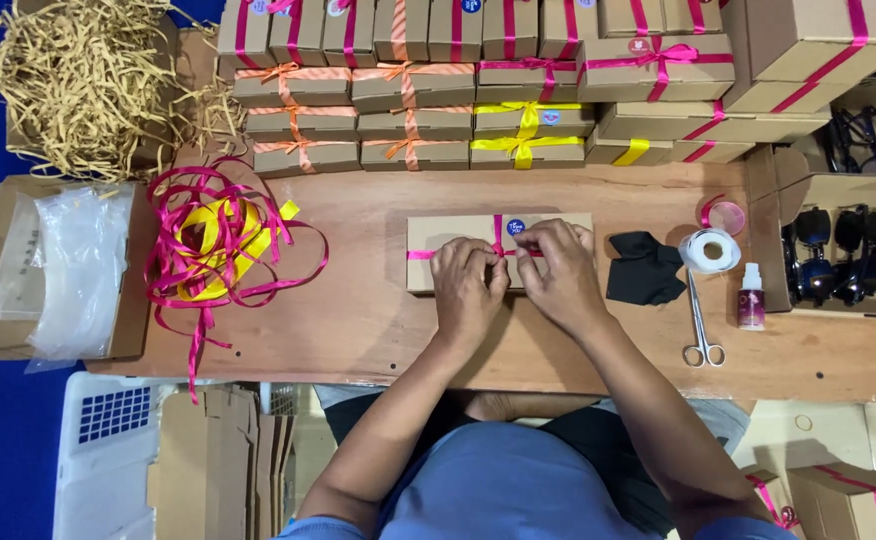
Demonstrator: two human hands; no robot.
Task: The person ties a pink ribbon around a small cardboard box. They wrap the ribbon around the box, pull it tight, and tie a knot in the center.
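Box (438, 262): one | pink ribbon (420, 254): one | left hand (468, 283), right hand (558, 270) grips pinching ribbon

Beside the box (458, 262) I count one pair of scissors (700, 330), one spray bottle (751, 297), two tape rolls (710, 250).

left hand (468, 283), right hand (558, 270), pink ribbon (421, 254), box (428, 240)

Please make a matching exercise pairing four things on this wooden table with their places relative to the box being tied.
Things:
1. scissors
2. black cloth
3. tangle of pink and yellow ribbon
4. stacked ribboned boxes

Places:
A. far left of the kraft box
B. beyond it, at the table's back
C. just right of it
D. further right, below the sticker roll

Pairs: 1-D, 2-C, 3-A, 4-B
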